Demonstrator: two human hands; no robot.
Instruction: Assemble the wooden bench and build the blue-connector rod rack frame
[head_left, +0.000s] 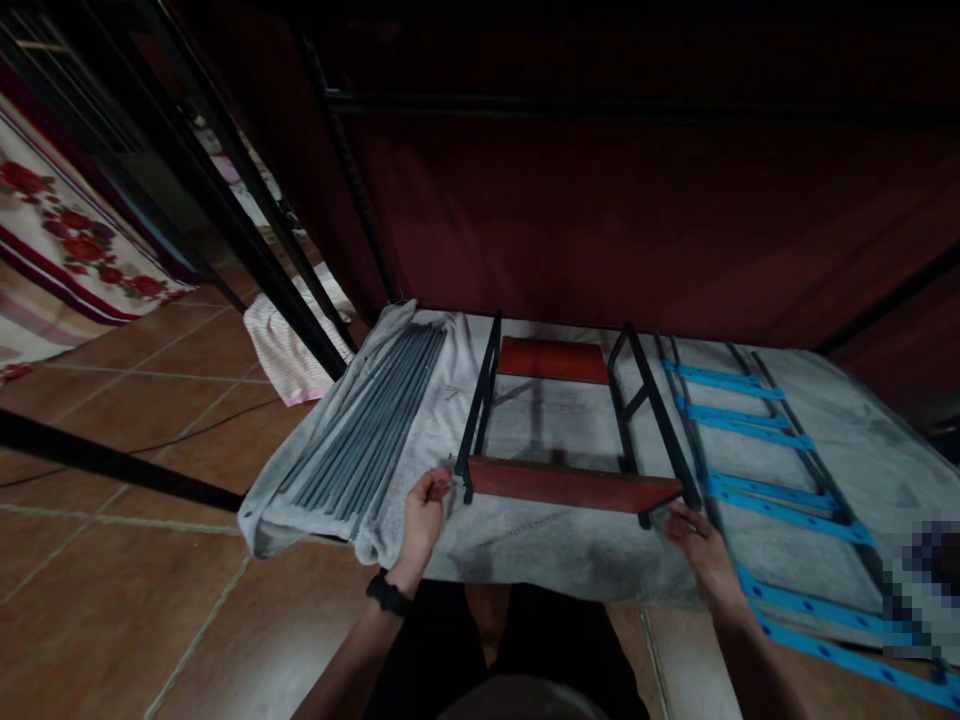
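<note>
A black metal frame (658, 420) with two side pieces lies on a grey cloth. A reddish-brown board (570, 486) spans its near end, and an orange-red board (553, 360) spans the far end. My left hand (426, 512), with a black band on its wrist, is closed in a pinch beside the frame's near left corner. What sits in its fingertips is too small to make out. At the near right corner, my right hand (697, 540) has its fingers curled against the frame. Part of that grip is hidden.
Several grey metal tubes (375, 420) lie side by side at left on the cloth (517, 545). Blue ladder-like pieces (787, 500) with dark rails lie at right. Dark red fabric (637, 220) hangs behind. Black posts (195, 180) stand at left above the tiled floor (112, 590).
</note>
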